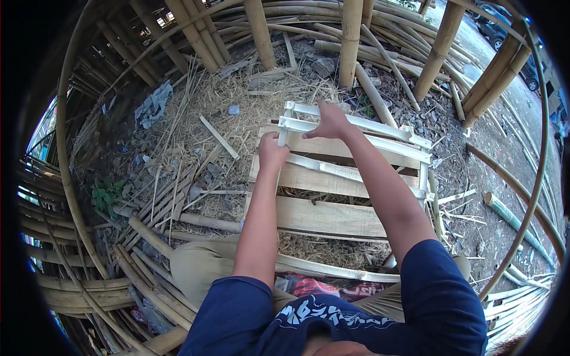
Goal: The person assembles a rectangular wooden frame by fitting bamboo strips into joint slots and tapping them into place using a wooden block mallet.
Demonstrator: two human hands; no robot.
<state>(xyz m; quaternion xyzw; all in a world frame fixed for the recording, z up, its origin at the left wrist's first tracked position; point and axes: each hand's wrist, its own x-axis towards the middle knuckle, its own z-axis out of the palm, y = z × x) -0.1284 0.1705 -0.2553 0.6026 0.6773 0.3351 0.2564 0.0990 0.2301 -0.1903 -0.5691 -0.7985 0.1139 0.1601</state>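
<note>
A ladder-like frame of pale split bamboo strips [383,126] lies across a low slatted wooden platform [332,216]. At the frame's left end my left hand [274,152] is closed round the short crosspiece, its fingertips partly hidden. Just right of it, my right hand [332,121] straddles the two far strips. Its thumb rests by the nearer strip and its fingers bend over the farther one, gripping the frame in a wide hold. Another pale strip [326,168] runs nearer to me, under my right forearm.
Upright bamboo poles [350,44] and a heap of long bamboo [409,35] stand beyond the platform. Straw and shavings [219,130] cover the ground at left. A cut green bamboo pole [504,210] lies at right. Bamboo lengths [148,279] are stacked beside my left leg.
</note>
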